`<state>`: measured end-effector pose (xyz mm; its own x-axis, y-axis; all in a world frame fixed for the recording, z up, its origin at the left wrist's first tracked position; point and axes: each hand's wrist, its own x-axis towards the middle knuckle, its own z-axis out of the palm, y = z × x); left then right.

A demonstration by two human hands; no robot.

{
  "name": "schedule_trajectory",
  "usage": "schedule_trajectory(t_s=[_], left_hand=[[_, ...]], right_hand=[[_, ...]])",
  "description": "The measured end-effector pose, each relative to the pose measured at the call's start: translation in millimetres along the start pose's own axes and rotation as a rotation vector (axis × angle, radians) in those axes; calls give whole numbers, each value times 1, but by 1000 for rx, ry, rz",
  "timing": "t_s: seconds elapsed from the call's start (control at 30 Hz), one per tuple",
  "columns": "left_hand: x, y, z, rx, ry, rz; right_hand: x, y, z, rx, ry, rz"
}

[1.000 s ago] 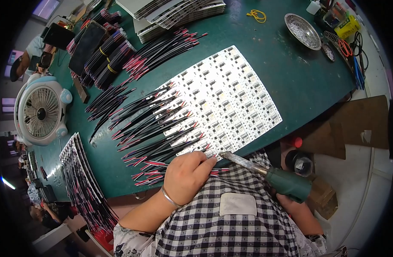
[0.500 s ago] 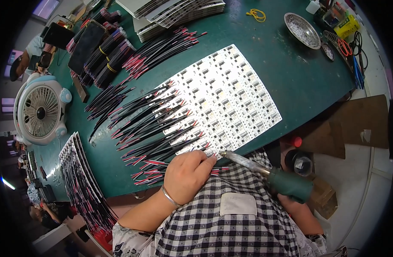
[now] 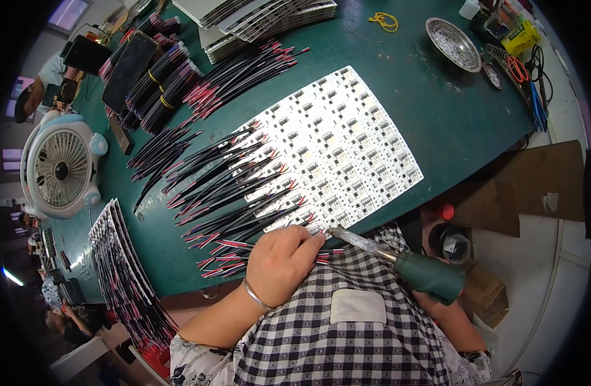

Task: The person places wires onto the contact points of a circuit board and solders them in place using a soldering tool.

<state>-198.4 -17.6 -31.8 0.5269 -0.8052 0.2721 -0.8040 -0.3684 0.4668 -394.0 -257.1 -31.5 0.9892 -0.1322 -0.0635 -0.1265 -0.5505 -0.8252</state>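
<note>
A white panel of small circuit boards (image 3: 337, 145) lies on the green table (image 3: 411, 77), with rows of red-and-black wire pairs (image 3: 234, 193) joined along its left edge. My left hand (image 3: 279, 264) rests at the panel's near corner, fingers pinched on a red-and-black wire pair (image 3: 321, 258). My right hand (image 3: 440, 302) is mostly hidden under a soldering iron (image 3: 398, 260) with a green handle, which it grips; the iron's metal tip touches the panel's near edge right beside my left fingertips.
Loose wire bundles (image 3: 244, 74) and banded bundles (image 3: 157, 90) lie at the back left. Stacked panels (image 3: 269, 16) sit at the far edge, a small fan (image 3: 60, 167) at left, wired panels (image 3: 125, 276) near left. A metal dish (image 3: 453, 42) and tools sit at back right.
</note>
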Motion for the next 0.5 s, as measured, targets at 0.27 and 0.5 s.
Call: schedule_trajectory(t_s=[0.27, 0.5], left_hand=[[0, 0, 0, 2, -26, -13], [2, 1, -1, 1, -15, -18]], right_hand=[[-6, 3, 2, -102, 9, 9], [-14, 5, 0, -47, 62, -35]])
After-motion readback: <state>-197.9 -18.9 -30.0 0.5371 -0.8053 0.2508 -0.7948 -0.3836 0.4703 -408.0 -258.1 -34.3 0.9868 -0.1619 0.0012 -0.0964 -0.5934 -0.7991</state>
